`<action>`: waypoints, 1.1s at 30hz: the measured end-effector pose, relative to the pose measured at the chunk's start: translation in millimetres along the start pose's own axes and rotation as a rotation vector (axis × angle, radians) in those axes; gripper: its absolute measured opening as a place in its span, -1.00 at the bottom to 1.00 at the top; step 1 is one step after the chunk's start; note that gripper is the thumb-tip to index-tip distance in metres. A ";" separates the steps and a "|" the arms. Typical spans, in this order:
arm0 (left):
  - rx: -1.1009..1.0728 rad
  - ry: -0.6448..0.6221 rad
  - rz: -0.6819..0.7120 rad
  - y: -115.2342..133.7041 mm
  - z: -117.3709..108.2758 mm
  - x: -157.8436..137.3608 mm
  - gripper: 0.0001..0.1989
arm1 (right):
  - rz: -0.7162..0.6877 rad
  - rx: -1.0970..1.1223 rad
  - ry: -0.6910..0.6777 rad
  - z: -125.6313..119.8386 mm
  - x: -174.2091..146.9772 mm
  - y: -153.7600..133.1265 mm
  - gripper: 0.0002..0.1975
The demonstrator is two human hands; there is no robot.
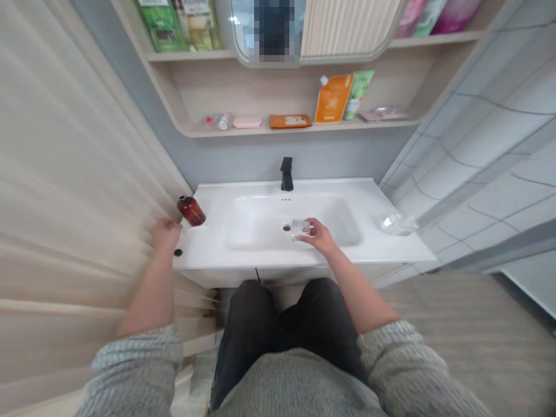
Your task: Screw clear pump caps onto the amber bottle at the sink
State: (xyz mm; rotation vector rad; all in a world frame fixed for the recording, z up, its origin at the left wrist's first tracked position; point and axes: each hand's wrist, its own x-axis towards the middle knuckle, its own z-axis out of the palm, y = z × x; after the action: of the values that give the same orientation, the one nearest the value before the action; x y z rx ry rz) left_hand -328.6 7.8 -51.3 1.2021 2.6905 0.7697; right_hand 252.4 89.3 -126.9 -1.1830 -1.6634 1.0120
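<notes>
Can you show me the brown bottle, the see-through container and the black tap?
Brown bottle [193, 212]: head view, on the middle of its body.
See-through container [299, 228]: head view, on its clear side.
Black tap [286, 174]: head view, on its body.

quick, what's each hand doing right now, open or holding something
Left hand: beside the brown bottle; grip can't be told.
Right hand: holding a clear container over the sink.

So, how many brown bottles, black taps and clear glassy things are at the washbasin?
Brown bottle: 1
Black tap: 1
Clear glassy things: 2 (held piece in right hand, right-end piece)
Total: 4
Whether the left hand holds anything is unclear.
</notes>
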 end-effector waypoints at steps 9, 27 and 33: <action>0.160 -0.160 0.094 -8.5 10.6 -3.8 -0.65 | 0.014 0.033 0.004 2.5 0.2 -3.9 -0.16; -0.776 -0.473 0.599 196.7 28.2 -165.4 -0.62 | -0.083 -0.058 -0.042 4.2 -3.4 -6.6 -0.22; -0.549 -0.485 0.795 242.9 26.3 -165.6 -0.75 | -0.142 -0.033 -0.065 5.7 -4.4 -8.1 -0.24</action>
State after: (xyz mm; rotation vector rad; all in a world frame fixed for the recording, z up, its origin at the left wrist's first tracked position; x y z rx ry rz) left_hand -44.7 35.7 24.3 1.9521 1.4421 1.0176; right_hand 245.6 82.4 -122.1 -1.0464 -1.7944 0.9458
